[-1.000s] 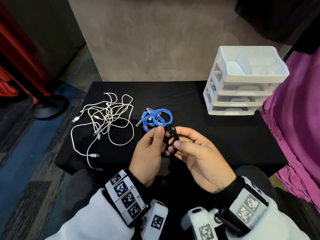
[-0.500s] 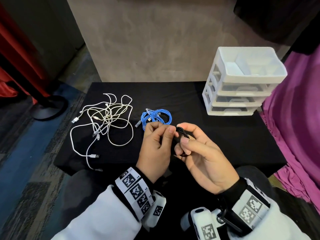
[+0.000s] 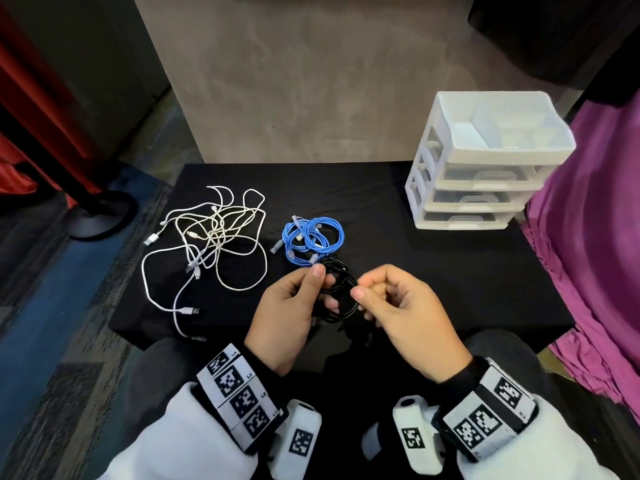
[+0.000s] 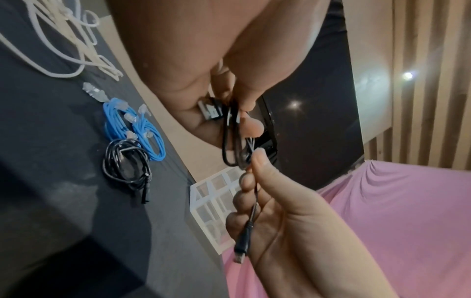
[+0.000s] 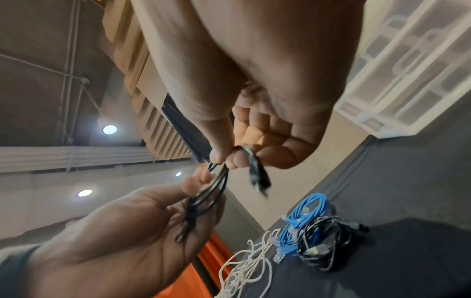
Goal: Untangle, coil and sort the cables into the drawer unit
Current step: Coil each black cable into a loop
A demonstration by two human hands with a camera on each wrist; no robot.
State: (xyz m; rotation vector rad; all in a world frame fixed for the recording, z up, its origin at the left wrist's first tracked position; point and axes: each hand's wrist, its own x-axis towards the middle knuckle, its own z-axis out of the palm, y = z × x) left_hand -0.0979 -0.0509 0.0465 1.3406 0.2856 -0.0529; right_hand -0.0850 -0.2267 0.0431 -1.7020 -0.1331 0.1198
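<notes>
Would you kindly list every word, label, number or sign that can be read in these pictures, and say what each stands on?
No text reads clearly in any view.
Left wristband: square black-and-white code markers, each with a tiny printed label beside it, too small to read.
Right wristband: the same markers, no legible characters.
Wrist cameras: one code marker each, no words.
Drawer unit and cables: no visible label or brand.

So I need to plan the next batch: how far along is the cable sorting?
Early. Done: the blue cables lie coiled on the table, with another black coil beside them. In hand: the left hand and right hand are coiling a black cable. Left: the white cables remain tangled, and the drawer unit shows no cables inside.
</notes>
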